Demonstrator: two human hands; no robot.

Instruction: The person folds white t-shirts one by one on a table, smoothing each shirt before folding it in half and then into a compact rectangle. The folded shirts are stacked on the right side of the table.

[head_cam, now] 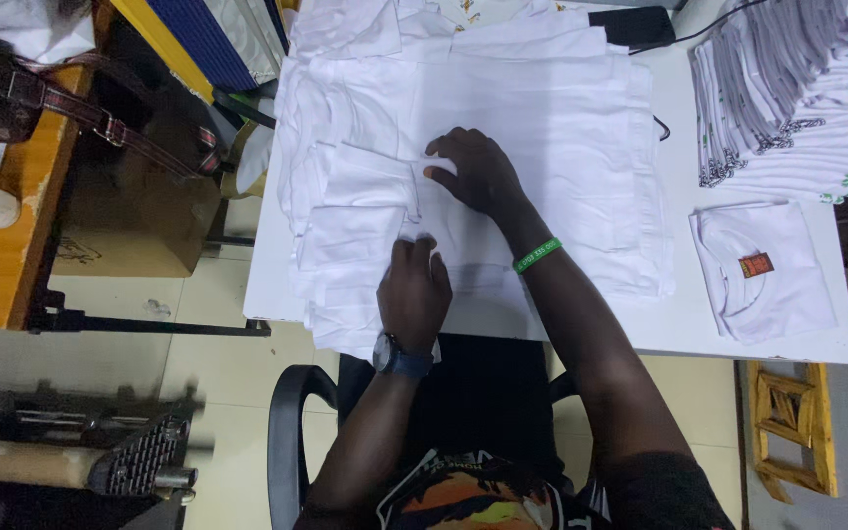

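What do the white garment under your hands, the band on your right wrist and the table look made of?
White garment: soft knit fabric, likely cotton, matte; it creases and folds flat under the left hand and right hand. Green wristband: looks like smooth silicone or rubber, a thin even loop. Table: hard, flat white board, possibly laminate; its core does not show.

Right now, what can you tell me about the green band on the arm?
The green wristband is a thin, rubbery-looking loop, bright green with small white markings. It sits snug around the right wrist, just behind the right hand, which presses flat on the white shirts. Nothing else touches it.
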